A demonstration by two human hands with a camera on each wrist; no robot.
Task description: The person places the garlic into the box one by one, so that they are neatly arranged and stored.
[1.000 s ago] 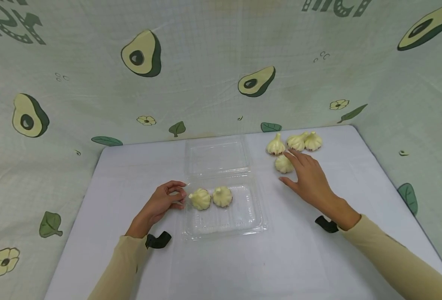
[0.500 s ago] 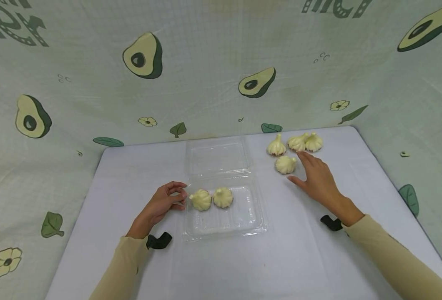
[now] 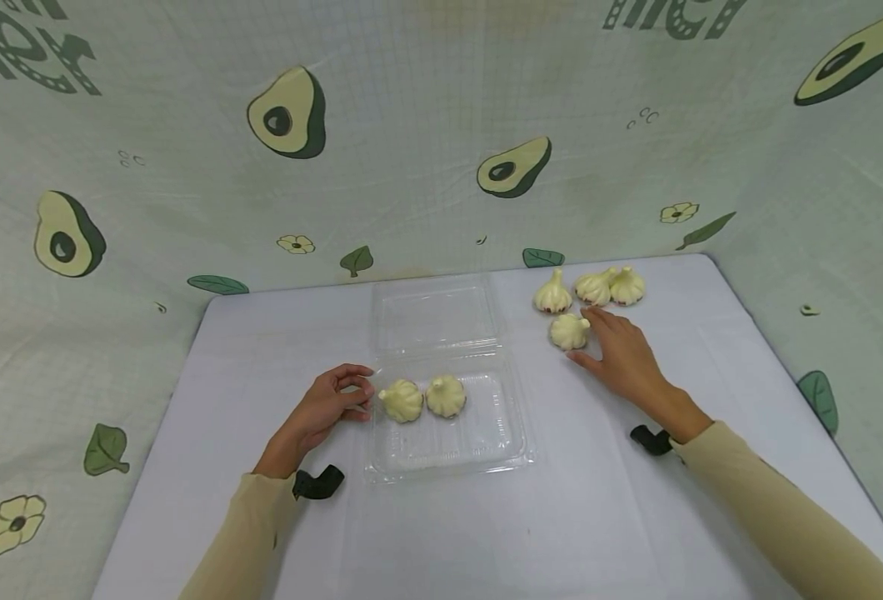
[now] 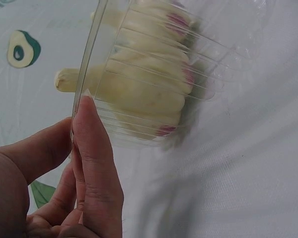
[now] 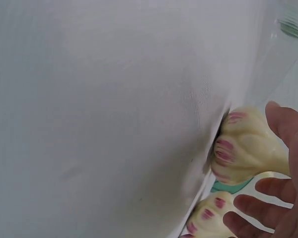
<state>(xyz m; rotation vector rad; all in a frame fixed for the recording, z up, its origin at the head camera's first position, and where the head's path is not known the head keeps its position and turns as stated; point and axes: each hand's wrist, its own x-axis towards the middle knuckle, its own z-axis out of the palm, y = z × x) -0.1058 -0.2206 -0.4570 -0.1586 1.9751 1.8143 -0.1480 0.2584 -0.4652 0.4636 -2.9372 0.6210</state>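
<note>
In the head view, my left hand [image 3: 332, 398] pinches the left rim of a clear plastic clamshell box [image 3: 490, 429]. The left wrist view confirms thumb and fingers on that rim [image 4: 89, 49]. Inside the box's base sit two garlic bulbs, one at the left wall [image 3: 401, 401] and one beside it [image 3: 446, 396]. My right hand [image 3: 625, 357] is spread at the right side of a third garlic bulb [image 3: 568, 332] on the table. The right wrist view shows the thumb and fingers [image 5: 260, 210] extended around that bulb [image 5: 248, 148], not closed on it.
Behind the right hand, more garlic bulbs [image 3: 594, 287] stand near the table's back edge. The box's lid [image 3: 434, 312] lies folded back flat. A white cloth covers the table [image 3: 441, 542], and a hanging avocado-print sheet [image 3: 411, 167] surrounds its back and sides.
My right hand drew back to the right from the front bulb, then moved left again towards it. The left hand has stayed on the box's rim.
</note>
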